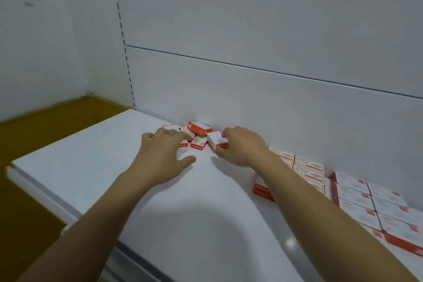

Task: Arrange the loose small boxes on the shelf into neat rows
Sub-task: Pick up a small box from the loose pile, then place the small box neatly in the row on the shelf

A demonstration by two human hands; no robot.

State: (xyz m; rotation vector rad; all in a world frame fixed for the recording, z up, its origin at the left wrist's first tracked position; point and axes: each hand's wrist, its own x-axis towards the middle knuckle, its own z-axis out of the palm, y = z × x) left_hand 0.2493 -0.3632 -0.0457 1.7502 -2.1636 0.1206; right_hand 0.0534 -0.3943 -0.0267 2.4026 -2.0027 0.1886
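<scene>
**Grip.** The right hand [242,146] clamps the held box [215,139]: fingers curl over its far side and the thumb presses its near edge. The left hand [160,151] is spread flat, fingers apart and nearly straight. Its fingertips [183,136] rest on the left side of the loose boxes [198,135], and the thumb lies on the shelf [103,167].

**Held box.** It lies flat on the shelf at the right edge of the pile, white broad face up, with a red band along the near side. Its long axis runs diagonally, from far left to near right.

**Loose boxes.** At least 5 others, red and white, lie jumbled against the back panel [251,30], overlapping and pointing different ways. The rear one lies on top of the pile. The front one shows white print on a red side, too blurred to read.

**Sorted stock.** To the right, 2 blocks stand on the same shelf: the first block [307,170], partly behind the right forearm, and the second block [370,199], nearer the camera. Boxes lie flat, edges touching, in straight rows. Tops are white with grey text lines; second-block tops carry a red corner mark. No wording is legible.

**Surroundings.** A slotted upright [123,41] borders the back panel on the left. A yellow-brown floor [34,139] lies beyond the shelf's left end.
</scene>
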